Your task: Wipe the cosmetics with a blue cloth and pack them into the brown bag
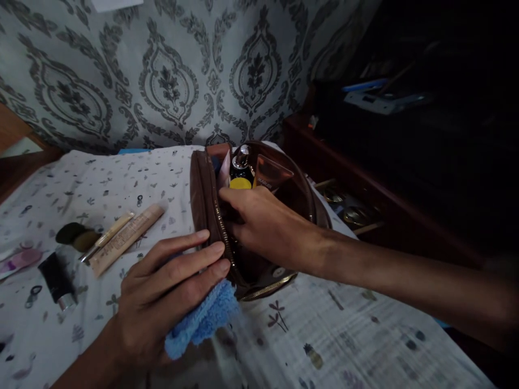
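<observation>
A brown zip pouch lies unzipped on the patterned sheet. My right hand reaches down inside it, fingers curled and their tips hidden in the dark interior; what they hold, if anything, does not show. Just beyond these fingers are a yellow round cap, a dark bottle with a shiny silver top and a brownish translucent tube. My left hand holds a blue fluffy cloth under its palm, while its fingertips rest on the pouch's near left edge beside the zip.
On the sheet to the left lie beige tubes, a black tube, a dark round item and a pink item. A drawer with metallic items stands at the right. Patterned fabric hangs behind.
</observation>
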The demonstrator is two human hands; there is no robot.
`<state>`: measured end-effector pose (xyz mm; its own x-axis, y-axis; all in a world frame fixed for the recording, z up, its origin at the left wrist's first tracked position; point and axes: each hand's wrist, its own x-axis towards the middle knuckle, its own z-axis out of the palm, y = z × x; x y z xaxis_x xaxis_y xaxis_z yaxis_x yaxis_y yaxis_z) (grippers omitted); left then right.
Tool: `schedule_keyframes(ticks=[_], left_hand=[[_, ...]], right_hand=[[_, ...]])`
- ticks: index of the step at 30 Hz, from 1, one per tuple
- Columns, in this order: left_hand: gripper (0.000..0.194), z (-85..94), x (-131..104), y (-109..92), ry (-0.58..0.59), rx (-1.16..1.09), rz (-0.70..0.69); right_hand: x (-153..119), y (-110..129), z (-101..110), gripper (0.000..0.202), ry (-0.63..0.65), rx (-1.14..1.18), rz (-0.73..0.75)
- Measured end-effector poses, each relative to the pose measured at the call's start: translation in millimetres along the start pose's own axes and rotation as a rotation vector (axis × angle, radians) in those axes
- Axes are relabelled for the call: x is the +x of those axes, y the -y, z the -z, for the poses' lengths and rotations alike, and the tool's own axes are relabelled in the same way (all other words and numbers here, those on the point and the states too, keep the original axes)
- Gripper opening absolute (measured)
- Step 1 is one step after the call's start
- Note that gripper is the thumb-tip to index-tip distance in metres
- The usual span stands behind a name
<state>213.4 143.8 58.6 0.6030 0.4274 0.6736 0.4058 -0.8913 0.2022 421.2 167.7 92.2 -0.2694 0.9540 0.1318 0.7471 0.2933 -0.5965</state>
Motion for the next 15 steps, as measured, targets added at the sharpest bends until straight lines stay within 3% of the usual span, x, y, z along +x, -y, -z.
schedule_keyframes(ticks=[4,12,15], left_hand=[[0.033,1.7,0.7,10.0,0.026,-0.021,-0.122],[0.032,6.6,4.8,16.0,0.076,-0.036,-0.206],[0.032,3.5,4.3,16.3,0.036,-0.059,-0.208]], right_hand=[[0.1,0.9,-0.2,0.020,0.048,-0.003,-0.012],[-3.9,4.8,12.5,0.019,0.101,-0.107,-0.021],[-2.2,4.3,13.1,0.017,0.139,-0.133,0.018]])
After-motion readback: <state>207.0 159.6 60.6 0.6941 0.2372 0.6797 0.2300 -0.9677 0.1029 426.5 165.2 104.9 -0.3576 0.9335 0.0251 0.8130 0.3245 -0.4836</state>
